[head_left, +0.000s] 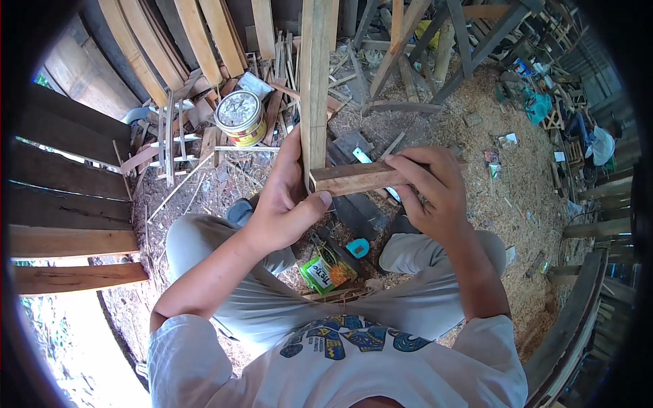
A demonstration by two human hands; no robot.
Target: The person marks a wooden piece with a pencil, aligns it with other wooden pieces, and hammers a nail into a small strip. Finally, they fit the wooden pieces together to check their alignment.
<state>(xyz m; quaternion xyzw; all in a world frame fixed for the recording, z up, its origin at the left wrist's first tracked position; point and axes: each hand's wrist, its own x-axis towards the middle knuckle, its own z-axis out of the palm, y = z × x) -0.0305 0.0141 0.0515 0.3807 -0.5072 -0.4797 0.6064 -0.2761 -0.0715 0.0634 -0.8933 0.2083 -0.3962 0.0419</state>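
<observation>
Short brown squared wooden block [360, 179] lies crosswise above the person's lap, its left end set against a long pale squared wooden timber [314, 88] that runs away forward. Its right end shows just past the right hand [435, 194]. Both hands are grasping: the left hand [280, 207] cups the timber's side with its thumb along the block's near face, while the right hand holds the block from its far side, fingers over the top and thumb underneath. Both forearms angle inward, elbows bent beside the shirt.

Below, grey-trousered knees [194, 245] spread wide, leaving a gap that holds a green printed packet [320, 273] and a rounded turquoise case [357, 247]. A pale flat strip [362, 156] is partly hidden behind the block. To the right, sawdust-strewn ground [524, 190] gives broad room; on the left, dark wooden slats [68, 166] bound the space. Farther forward, a round yellow-and-white bucket [250, 134] stands near the timber's left side, with tall light-brown planks [204, 41] beyond.
</observation>
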